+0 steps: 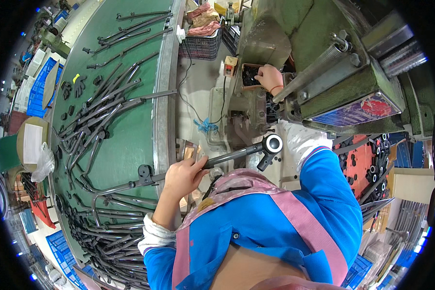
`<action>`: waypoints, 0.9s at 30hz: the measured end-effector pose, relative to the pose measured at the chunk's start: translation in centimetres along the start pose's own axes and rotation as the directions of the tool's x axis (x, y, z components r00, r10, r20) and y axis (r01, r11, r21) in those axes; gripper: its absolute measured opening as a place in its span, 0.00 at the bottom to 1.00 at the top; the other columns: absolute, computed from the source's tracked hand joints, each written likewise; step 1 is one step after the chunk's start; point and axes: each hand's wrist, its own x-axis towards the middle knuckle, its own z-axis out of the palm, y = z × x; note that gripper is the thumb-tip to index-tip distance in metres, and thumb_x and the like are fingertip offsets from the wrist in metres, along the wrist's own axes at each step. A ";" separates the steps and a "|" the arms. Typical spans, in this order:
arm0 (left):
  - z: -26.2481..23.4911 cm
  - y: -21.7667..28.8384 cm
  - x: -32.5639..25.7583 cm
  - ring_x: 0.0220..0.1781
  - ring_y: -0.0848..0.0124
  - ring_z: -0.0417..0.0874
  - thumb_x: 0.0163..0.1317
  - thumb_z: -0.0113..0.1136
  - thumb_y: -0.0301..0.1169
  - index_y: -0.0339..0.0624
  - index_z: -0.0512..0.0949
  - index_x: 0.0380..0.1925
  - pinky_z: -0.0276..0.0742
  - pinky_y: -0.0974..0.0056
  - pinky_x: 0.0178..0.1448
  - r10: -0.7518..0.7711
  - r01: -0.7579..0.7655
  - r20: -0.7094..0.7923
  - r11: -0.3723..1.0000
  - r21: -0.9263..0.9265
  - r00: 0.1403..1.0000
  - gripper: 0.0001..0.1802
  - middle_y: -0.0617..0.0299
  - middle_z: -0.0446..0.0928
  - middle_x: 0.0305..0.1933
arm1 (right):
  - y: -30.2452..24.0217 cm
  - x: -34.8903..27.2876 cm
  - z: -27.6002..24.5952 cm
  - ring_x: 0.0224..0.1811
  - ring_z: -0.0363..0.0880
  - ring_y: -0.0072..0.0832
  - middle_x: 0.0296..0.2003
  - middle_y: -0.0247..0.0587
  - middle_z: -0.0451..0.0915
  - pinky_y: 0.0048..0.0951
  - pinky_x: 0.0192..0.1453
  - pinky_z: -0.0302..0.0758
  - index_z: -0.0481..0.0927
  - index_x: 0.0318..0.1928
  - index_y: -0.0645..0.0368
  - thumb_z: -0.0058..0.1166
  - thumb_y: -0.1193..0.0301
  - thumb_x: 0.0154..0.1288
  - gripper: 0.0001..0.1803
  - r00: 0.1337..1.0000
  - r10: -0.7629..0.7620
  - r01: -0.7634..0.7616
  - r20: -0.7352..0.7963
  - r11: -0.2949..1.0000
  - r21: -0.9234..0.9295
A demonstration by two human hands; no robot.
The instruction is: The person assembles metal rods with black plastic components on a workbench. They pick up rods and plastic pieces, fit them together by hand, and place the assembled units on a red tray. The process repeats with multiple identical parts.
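Black tube (232, 155) lay across front of body in left hand (183, 178), fingers wrapped round shaft near middle, probably for balance. Right hand (270, 78): fingers bunched narrow at box (251, 87) of small dark parts; could not tell whether pinching one. Box sat beside green machine (300, 29), presumably for short reach. Tube's white-ringed end (274, 143) pointed machineward; bent end over green belt (136, 149), more tubes (113, 249) heaped there, likely kept handy.
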 end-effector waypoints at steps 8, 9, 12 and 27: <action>0.8 0.6 1.1 0.23 0.56 0.78 0.59 0.64 0.42 0.53 0.79 0.48 0.72 0.54 0.26 0.043 -0.043 -0.009 0.999 -0.018 0.999 0.18 0.59 0.71 0.21 | 3.5 0.3 2.4 0.37 0.77 0.44 0.28 0.41 0.76 0.44 0.41 0.74 0.86 0.26 0.55 0.62 0.66 0.50 0.07 0.959 -0.189 0.209 -0.210 0.975 0.078; 0.9 0.6 1.2 0.23 0.56 0.78 0.59 0.64 0.42 0.53 0.79 0.48 0.72 0.54 0.26 0.049 -0.049 -0.004 0.999 -0.020 0.999 0.18 0.59 0.71 0.21 | 3.8 0.2 1.9 0.38 0.79 0.38 0.29 0.42 0.79 0.43 0.44 0.75 0.87 0.34 0.53 0.62 0.67 0.54 0.08 0.959 -0.195 0.210 -0.206 0.976 0.050; 1.4 0.4 0.9 0.24 0.56 0.79 0.59 0.64 0.42 0.53 0.79 0.49 0.73 0.54 0.27 0.029 -0.029 0.011 1.000 -0.009 1.000 0.18 0.59 0.73 0.22 | -0.5 -1.1 -3.7 0.39 0.82 0.32 0.33 0.40 0.84 0.41 0.44 0.78 0.85 0.42 0.57 0.62 0.68 0.60 0.11 0.965 0.207 -0.253 0.161 0.899 0.357; 1.3 -0.2 2.0 0.29 0.54 0.80 0.58 0.64 0.43 0.54 0.80 0.52 0.74 0.52 0.31 0.083 -0.082 0.041 0.996 -0.026 0.996 0.21 0.58 0.75 0.27 | -7.6 -17.5 -12.0 0.29 0.78 0.21 0.30 0.37 0.82 0.22 0.34 0.76 0.83 0.41 0.67 0.63 0.78 0.60 0.09 0.934 0.201 -0.342 0.295 0.264 0.902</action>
